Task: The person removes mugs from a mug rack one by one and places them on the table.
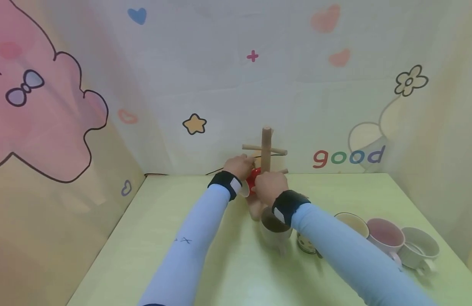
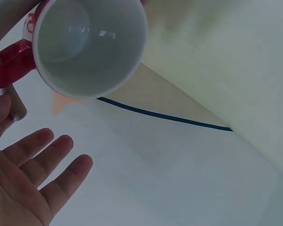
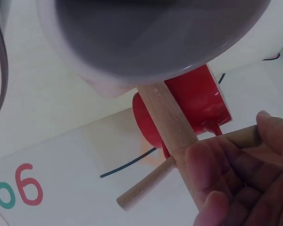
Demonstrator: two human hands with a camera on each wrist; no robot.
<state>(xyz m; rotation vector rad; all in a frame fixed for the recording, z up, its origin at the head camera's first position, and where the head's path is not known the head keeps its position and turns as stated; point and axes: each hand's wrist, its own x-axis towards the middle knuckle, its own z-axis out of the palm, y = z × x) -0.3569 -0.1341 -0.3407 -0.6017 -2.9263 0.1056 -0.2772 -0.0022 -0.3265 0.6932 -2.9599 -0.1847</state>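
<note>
A wooden mug rack [image 1: 266,146] with round pegs stands by the back wall. A red mug [image 2: 92,44] with a pale inside lies sideways against it, its handle [image 2: 14,63] around a peg [image 2: 18,106] in the left wrist view. My left hand [image 1: 237,166] pinches near that peg's end, its other fingers spread. Beside the post, my right hand [image 1: 271,187] has its fingers curled against the rack in the right wrist view. It partly hides the red mug [image 3: 195,101] from the head camera. A pale mug [image 1: 274,238] sits in front of the rack's base.
To the right on the pale green table [image 1: 159,255] stand a cream mug [image 1: 352,223], a pink mug [image 1: 385,236] and a grey-white mug [image 1: 419,246]. A small patterned cup [image 1: 305,244] is partly under my right forearm. A printed cloth wall [image 1: 220,85] closes off the back.
</note>
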